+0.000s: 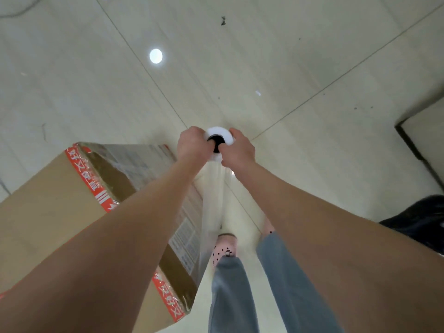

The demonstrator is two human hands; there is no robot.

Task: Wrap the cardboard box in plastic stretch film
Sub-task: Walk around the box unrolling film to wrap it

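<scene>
Two bare forearms fill the lower view, reaching forward and down. To their left the cardboard box [48,212] sits on the tiled floor [264,56], with red printed tape [89,179] crossing its top and running down over the edge. The box's right side looks glossy, as if already under a layer of film.

From that side a sheet of stretch film [213,207] runs to the stretch film roll [219,131]. The roll is held upright just off the box's far right corner and is seen end-on, with a dark core hole. The left hand [194,145] and right hand [237,150] are both curled round the roll's top end, grasping it from opposite sides.

A pink dotted slipper [223,248] stands beside the box's right face, close under the film. A black object [420,219] lies well to the right.

Risks as I judge them:
- Pulling hard from the top end alone could tilt the roll, so the film bunches into a rope or tears.
- Too little tension would leave slack at the next corner.
- The smooth tiles may let the box slide towards the pull.
- The near foot could snag the film's lower edge.
</scene>
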